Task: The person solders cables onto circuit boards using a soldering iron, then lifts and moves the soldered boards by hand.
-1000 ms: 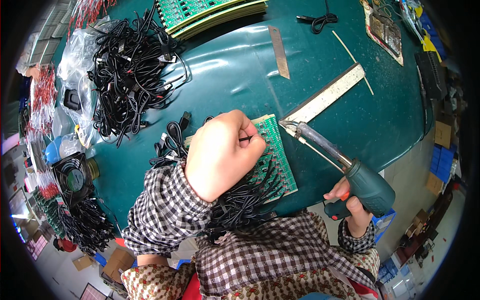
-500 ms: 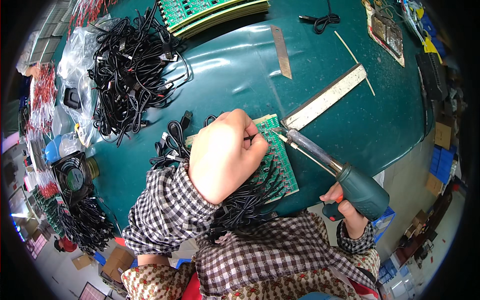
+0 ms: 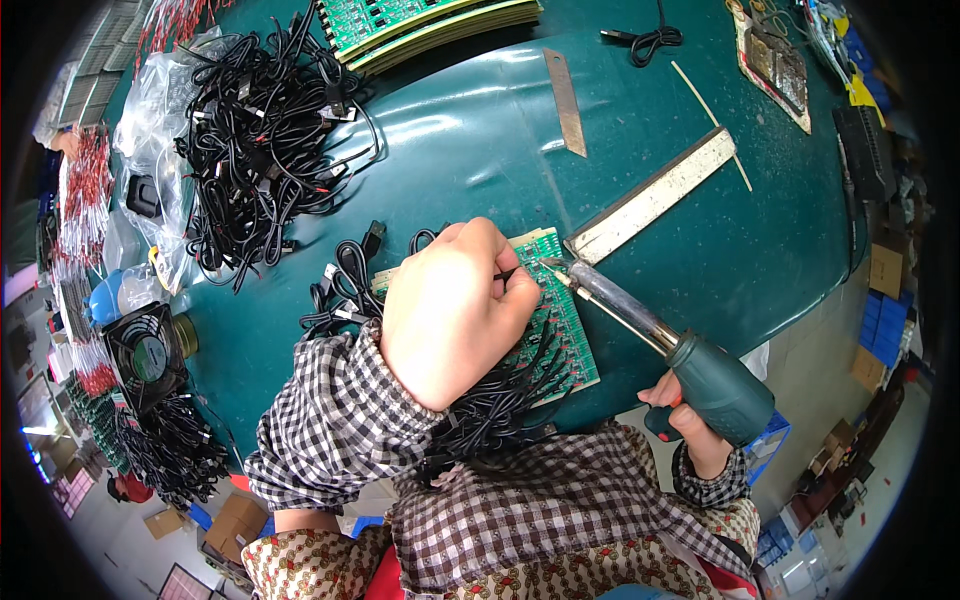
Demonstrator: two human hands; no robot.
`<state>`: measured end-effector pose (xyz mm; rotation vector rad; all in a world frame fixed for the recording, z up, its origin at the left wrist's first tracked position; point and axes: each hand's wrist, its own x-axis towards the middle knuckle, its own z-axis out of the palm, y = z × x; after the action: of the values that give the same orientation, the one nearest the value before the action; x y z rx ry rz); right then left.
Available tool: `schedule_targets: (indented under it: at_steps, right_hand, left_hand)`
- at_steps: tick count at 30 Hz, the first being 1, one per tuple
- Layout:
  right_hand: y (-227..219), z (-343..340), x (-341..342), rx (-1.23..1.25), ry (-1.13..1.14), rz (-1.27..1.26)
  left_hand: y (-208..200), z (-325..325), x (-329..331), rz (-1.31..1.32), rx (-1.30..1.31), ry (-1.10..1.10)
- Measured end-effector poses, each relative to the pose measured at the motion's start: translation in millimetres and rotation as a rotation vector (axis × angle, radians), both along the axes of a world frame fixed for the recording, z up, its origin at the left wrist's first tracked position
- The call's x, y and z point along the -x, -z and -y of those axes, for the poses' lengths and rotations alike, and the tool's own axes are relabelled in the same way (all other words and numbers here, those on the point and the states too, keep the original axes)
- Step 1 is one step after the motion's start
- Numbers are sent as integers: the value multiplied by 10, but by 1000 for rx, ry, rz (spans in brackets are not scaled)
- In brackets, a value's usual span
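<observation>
My left hand [image 3: 450, 310] pinches the end of a black cable [image 3: 502, 275] over a green circuit board [image 3: 572, 335]. Its knuckles hide the board's left part. My right hand [image 3: 690, 410] is wrapped round the dark green handle of a soldering gun [image 3: 722, 388]. The gun's tip sits at the board's upper part, just right of the pinched cable end. Several black cables [image 3: 490, 410] trail off the board's lower side toward my apron. Coiled black cables [image 3: 352, 270] with plugs lie left of the board, partly behind my left hand.
A big heap of black cables [image 3: 260, 150] lies at the far left, beside a clear plastic bag [image 3: 155, 120]. Stacked green boards [image 3: 420, 30] stand at the back. A white bar [image 3: 650, 195] and a flat metal blade [image 3: 565, 105] lie beyond the board. A small fan [image 3: 148, 358] stands left.
The soldering gun has shifted slightly left, its tip closer to the pinched cable end. My left hand has barely moved.
</observation>
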<state>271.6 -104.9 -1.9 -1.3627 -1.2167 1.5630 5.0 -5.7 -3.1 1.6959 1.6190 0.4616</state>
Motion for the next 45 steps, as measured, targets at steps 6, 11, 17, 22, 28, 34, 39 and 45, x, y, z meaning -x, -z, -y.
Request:
schedule_targets:
  at_steps: [6, 11, 17, 22, 28, 34, 39, 45]
  right_hand:
    - [-24, -42, -20, -37, -66, 47]
    - [-45, -12, 33, 68, 69, -35]
    - [-23, -20, 17, 17, 12, -13]
    - [-36, -19, 31, 36, 50, -46]
    - [-49, -23, 15, 65, 23, -13]
    - [-34, -14, 14, 50, 19, 0]
    - [-40, -31, 14, 68, 14, 28]
    - [-50, -41, -13, 24, -36, 57]
  left_hand:
    - [4, 3, 0, 4, -4, -3]
    - [2, 1, -3, 4, 11, -8]
    - [-1, 2, 2, 5, 10, -4]
    - [5, 4, -3, -2, 4, -6]
    - [16, 9, -8, -38, -10, -13]
    - [15, 12, -6, -36, -18, -15]
    - [22, 13, -9, -28, -15, -24]
    - [22, 10, -8, -38, -23, -22]
